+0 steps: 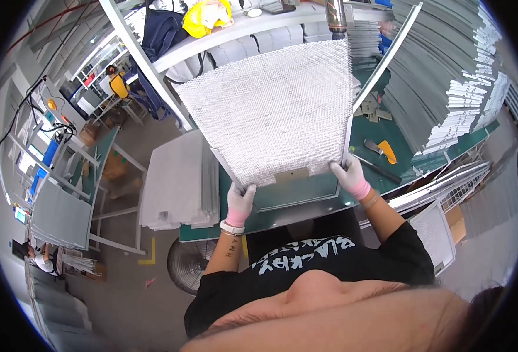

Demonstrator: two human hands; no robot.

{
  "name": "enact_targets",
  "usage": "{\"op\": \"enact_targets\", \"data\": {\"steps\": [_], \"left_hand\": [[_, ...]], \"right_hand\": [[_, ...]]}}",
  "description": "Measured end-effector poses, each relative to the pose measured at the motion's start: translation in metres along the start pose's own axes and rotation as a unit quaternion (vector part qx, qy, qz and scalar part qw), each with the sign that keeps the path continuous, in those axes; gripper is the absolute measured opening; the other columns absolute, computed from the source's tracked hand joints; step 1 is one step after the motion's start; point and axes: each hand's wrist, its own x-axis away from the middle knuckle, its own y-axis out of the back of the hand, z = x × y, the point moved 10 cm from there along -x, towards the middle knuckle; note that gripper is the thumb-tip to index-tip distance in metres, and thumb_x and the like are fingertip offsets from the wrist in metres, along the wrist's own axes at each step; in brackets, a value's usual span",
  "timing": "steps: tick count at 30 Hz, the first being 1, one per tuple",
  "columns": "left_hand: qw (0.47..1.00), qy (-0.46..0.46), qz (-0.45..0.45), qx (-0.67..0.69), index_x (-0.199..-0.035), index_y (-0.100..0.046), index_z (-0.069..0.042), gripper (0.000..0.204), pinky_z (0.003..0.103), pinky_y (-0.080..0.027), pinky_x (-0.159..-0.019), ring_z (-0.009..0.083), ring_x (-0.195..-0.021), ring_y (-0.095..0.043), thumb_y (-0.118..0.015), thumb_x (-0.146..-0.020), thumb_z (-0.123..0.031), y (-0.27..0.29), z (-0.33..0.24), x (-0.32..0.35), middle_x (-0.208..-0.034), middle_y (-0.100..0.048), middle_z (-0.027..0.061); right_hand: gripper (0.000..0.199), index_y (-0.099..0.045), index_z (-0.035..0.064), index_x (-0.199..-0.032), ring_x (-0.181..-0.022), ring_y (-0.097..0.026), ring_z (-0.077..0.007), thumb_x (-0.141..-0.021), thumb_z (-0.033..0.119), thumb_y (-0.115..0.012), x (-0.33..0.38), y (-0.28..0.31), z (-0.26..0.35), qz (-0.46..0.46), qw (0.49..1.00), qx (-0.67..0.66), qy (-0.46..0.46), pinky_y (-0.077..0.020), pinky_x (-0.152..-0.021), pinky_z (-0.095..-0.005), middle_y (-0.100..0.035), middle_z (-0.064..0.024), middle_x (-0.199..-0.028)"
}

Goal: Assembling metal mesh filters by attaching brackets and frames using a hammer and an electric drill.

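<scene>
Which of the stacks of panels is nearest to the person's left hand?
The light-grey stack just left of the left hand; the far-left stack and the tall stack at right are clearly farther away.

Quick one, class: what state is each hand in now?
Left hand: closed, holding the mesh panel near its lower-left corner.
Right hand: closed, holding the panel near its lower-right corner.

We've got our left hand (240, 203) and right hand (352, 178), both gloved, gripping a silvery mesh panel (276, 105) by its near end over a green bench (407, 130), grey sheets (178, 179) piled off left.
</scene>
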Motion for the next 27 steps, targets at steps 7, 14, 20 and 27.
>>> {"op": "enact_targets", "data": {"steps": [7,14,20,27], "left_hand": [[0.986,-0.145,0.054,0.060,-0.121,-0.056,0.002,0.030,0.027,-0.048,-0.090,0.0110,-0.101,-0.060,-0.059,-0.091,0.000,0.008,-0.129,-0.054,-0.112,-0.063,0.0038],[0.974,-0.213,-0.037,0.062,-0.113,-0.060,0.001,0.024,0.018,-0.035,-0.064,0.0009,-0.070,-0.042,-0.064,-0.090,0.002,0.014,-0.124,-0.039,-0.085,-0.057,-0.0063],[0.982,-0.167,-0.064,0.054,-0.114,-0.059,0.000,0.024,0.020,-0.043,-0.070,0.0054,-0.075,-0.054,-0.065,-0.091,-0.005,0.017,-0.082,-0.010,-0.088,-0.063,0.0001],[0.993,-0.093,-0.062,-0.030,-0.105,-0.060,0.000,0.030,0.023,-0.047,-0.070,0.0077,-0.076,-0.056,-0.074,-0.092,-0.023,0.020,-0.007,0.021,-0.087,-0.064,0.0011]], "right_hand": [[0.029,-0.060,-0.0040,-0.116,-0.084,-0.058,-0.0069,-0.091,0.008,-0.066,-0.049,0.010,0.101,-0.012,0.994,-0.075,0.081,-0.0469,-0.077,-0.0227,-0.065,-0.0002,-0.096],[0.019,-0.062,-0.0032,-0.111,-0.075,-0.054,-0.0035,-0.095,0.008,-0.063,-0.037,0.017,0.093,-0.079,0.993,0.042,0.077,-0.0442,-0.069,-0.0201,-0.066,0.0019,-0.086],[0.027,-0.061,-0.0037,-0.118,-0.093,-0.060,-0.0083,-0.095,0.009,-0.063,-0.020,0.008,0.048,-0.057,0.996,-0.042,0.051,-0.0493,-0.084,-0.0265,-0.068,-0.0039,-0.107],[0.036,-0.058,-0.0046,-0.120,-0.095,-0.060,-0.0101,-0.097,0.022,-0.065,0.012,0.002,-0.023,-0.029,0.999,0.023,0.007,-0.0482,-0.087,-0.0273,-0.068,-0.0046,-0.106]]}}
